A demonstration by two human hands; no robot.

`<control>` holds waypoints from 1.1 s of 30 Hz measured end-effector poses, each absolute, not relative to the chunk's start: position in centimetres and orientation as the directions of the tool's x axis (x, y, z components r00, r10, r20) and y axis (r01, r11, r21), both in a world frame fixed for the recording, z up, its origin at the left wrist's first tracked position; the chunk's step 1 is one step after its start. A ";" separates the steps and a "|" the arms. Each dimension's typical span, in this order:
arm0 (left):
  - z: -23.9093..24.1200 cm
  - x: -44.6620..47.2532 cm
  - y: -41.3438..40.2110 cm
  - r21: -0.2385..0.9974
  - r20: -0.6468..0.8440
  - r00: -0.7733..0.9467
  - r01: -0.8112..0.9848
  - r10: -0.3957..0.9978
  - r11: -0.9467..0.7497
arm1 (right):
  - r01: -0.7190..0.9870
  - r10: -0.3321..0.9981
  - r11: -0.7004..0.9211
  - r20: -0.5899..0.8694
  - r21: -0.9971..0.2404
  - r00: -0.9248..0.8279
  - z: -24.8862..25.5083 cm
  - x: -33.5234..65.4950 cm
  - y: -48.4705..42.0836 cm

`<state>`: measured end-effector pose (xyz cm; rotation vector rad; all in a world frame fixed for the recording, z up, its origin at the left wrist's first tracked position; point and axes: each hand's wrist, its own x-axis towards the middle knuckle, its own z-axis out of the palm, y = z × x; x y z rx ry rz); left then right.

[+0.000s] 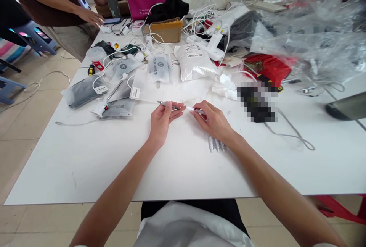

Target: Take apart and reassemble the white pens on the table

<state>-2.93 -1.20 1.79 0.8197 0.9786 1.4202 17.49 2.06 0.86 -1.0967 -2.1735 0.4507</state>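
My left hand (pixel 161 121) is closed on a slim pen part (pixel 161 103), its silver end pointing left and a thin dark end pointing right. My right hand (pixel 214 120) pinches another pen part (pixel 200 112), silver with a white end facing the left hand. A small gap lies between the two pieces, both held just above the white table (pixel 183 170). Below my right wrist lie several clear and silver pen-like tubes (pixel 216 144) side by side, partly covered by the forearm.
Packed plastic pouches (pixel 158 69) and a stuffed white bag (pixel 196 62) lie across the back. Tangled white cables (pixel 200 21), a cardboard box (pixel 166 31) and clear plastic wrap (pixel 309 33) crowd the far side. A blurred dark object (pixel 257 102) sits at right. Another person's hand (pixel 90 17) reaches in at far left.
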 end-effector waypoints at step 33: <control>0.7 -3.1 -0.9 0.897 -0.155 -0.026 -0.422 0.988 0.129 | 0.538 0.887 0.416 0.195 -0.733 -0.419 0.6 17.2 2.3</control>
